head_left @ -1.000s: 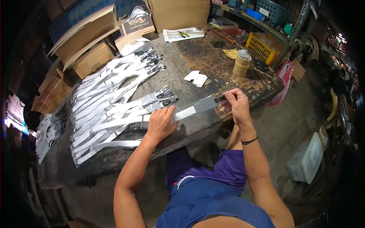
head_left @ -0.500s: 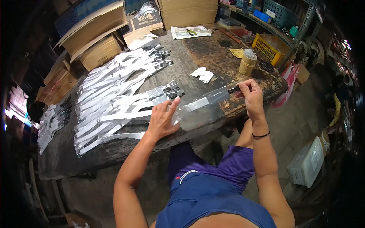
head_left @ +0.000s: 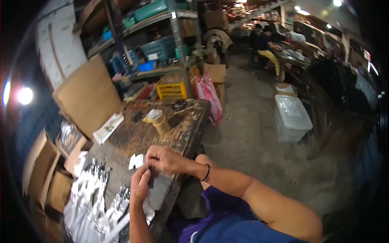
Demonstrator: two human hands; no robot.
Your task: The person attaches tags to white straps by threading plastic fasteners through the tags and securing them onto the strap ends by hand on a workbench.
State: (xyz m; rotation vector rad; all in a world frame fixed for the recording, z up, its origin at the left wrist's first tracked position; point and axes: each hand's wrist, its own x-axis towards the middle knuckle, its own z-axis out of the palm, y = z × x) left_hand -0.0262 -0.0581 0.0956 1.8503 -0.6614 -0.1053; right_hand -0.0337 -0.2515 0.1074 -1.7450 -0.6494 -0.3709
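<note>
Our right hand [head_left: 165, 159] reaching across, meeting left hand [head_left: 140, 183] on near side of tan cup [head_left: 161, 125], both pinching bagged strip [head_left: 151, 180] there. White cards [head_left: 137, 161] kinda crowding our fingers, also cup's near side.

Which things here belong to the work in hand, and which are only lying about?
Likely for the work: dark piece at the left hand; wrapped white strips; perhaps white cards.
Likely just lying about: yellow crate; pink-striped bag; white tub.
</note>
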